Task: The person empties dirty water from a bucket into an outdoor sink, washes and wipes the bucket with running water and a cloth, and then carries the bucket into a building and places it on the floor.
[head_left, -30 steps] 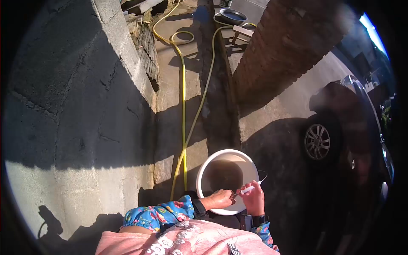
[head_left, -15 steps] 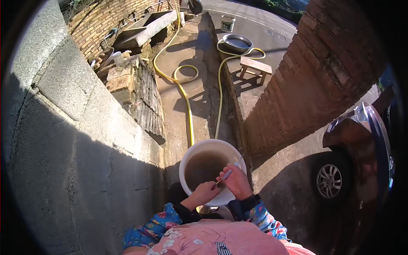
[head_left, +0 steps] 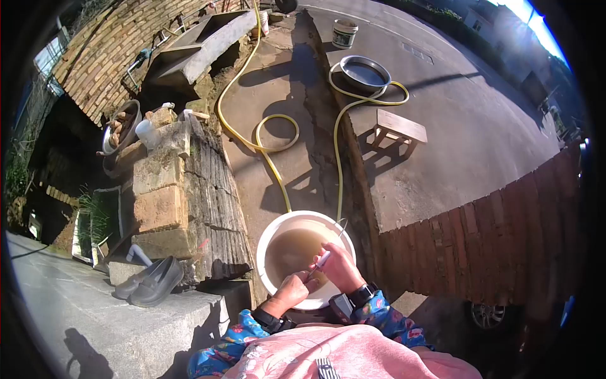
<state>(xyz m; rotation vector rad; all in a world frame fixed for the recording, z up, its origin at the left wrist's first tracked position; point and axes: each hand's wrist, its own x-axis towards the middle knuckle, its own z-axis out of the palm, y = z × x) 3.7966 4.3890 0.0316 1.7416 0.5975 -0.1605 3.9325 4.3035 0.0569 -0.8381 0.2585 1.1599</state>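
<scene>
Clenched on the white tool (head_left: 323, 258) above the basin (head_left: 261, 258) of murky water, the right hand (head_left: 341, 270) could slip and drop it or nick the left hand (head_left: 292, 292), whose fingers pinch near its thin end, on what I cannot tell.

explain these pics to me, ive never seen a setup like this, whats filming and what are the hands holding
There is no machine: these are a person's bare hands, and one camera worn on the head takes every picture, looking forward and down. The right hand grips a white-handled tool; the left hand is at its thin end. Both are over a white tub of murky liquid. On the ground beyond lie yellow hose, a metal basin and a wooden stool.
</scene>
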